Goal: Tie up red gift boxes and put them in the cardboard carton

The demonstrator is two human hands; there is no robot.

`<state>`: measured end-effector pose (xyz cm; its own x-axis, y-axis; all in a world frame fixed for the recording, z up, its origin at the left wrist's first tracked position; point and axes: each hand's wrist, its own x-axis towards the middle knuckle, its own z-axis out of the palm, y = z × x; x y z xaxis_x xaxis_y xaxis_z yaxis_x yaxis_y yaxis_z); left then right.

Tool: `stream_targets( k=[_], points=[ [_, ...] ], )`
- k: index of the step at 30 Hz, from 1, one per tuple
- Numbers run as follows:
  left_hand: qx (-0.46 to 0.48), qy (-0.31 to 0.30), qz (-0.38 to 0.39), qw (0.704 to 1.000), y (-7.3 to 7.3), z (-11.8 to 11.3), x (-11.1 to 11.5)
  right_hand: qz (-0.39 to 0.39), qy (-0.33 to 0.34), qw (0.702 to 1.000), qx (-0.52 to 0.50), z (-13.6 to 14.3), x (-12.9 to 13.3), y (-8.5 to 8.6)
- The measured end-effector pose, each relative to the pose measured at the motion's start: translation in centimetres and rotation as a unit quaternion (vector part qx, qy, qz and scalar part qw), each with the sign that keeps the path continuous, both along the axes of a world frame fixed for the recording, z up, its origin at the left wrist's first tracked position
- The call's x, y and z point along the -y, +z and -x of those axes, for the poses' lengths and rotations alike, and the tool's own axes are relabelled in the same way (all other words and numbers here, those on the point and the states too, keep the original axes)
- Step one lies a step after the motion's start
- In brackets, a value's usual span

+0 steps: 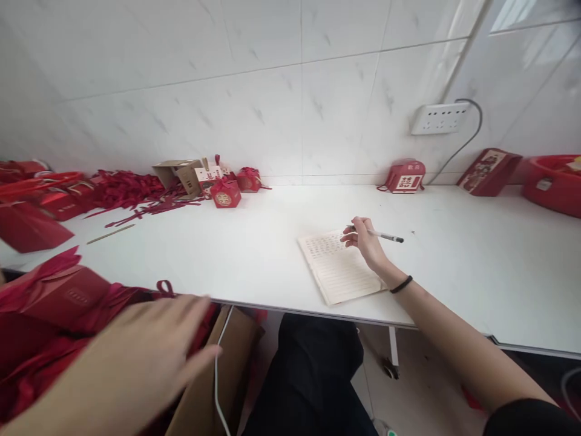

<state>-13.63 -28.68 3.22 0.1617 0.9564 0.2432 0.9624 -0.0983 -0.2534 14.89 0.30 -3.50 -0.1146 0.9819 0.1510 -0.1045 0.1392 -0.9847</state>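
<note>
My right hand point(362, 240) grips a white pen with a dark end point(385, 235) above a lined notebook point(345, 278). Rows of handwriting fill the upper part of its page, and the lower lines look blank. A black band circles my right wrist. Blurred by motion, my left hand point(158, 339) is over a cardboard carton point(236, 357) at the lower left. Its thumb stands apart from the stretched fingers and nothing shows in them. Red gift boxes with ribbons point(68, 297) fill the carton; the hand hides some of them.
On the white table point(254, 254), a pile of red ribbons point(124, 189), a small open cardboard box point(181, 175) and small red boxes point(226, 194) lie at the left. A red bag-shaped box point(405, 176) and a red basin point(551, 188) stand right, below a power strip point(439, 118).
</note>
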Motion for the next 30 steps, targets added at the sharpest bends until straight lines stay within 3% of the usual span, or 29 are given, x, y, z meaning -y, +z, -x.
stream_targets(
  k=[2,5,8,10,14,18,22,26,30],
  points=[
    [-0.043,-0.114,0.002,0.993,-0.5,-6.3,-3.2,-0.007,-0.006,1.000,0.022,-0.6,0.5,-0.8],
    [-0.074,-0.248,-0.054,0.964,-3.8,-14.4,-7.6,-0.011,-0.008,0.998,0.065,-0.9,0.6,-2.0],
    [-0.085,-0.332,-0.110,0.933,-8.0,-19.9,-11.2,-0.018,0.004,0.995,0.100,-0.7,0.1,-2.7],
    [-0.070,-0.340,-0.136,0.928,-10.1,-22.2,-13.0,-0.023,0.009,0.993,0.116,-0.5,-0.4,-2.8],
    [-0.006,-0.313,-0.133,0.940,-12.1,-23.7,-15.1,-0.026,0.009,0.988,0.152,-0.3,-0.9,-2.7],
    [0.011,-0.351,-0.183,0.918,-12.9,-23.2,-16.1,-0.039,-0.016,0.979,0.197,-0.4,-0.7,-2.5],
    [0.088,-0.357,-0.228,0.902,-13.7,-23.4,-16.6,-0.033,-0.013,0.972,0.234,-0.8,-0.6,-2.3],
    [0.136,-0.339,-0.249,0.897,-14.0,-23.9,-16.8,0.001,0.014,0.974,0.227,-1.0,-0.6,-2.1],
    [0.150,-0.333,-0.192,0.911,-13.5,-24.0,-16.8,0.030,-0.011,0.973,0.227,-1.1,-0.5,-2.0]
  ],
)
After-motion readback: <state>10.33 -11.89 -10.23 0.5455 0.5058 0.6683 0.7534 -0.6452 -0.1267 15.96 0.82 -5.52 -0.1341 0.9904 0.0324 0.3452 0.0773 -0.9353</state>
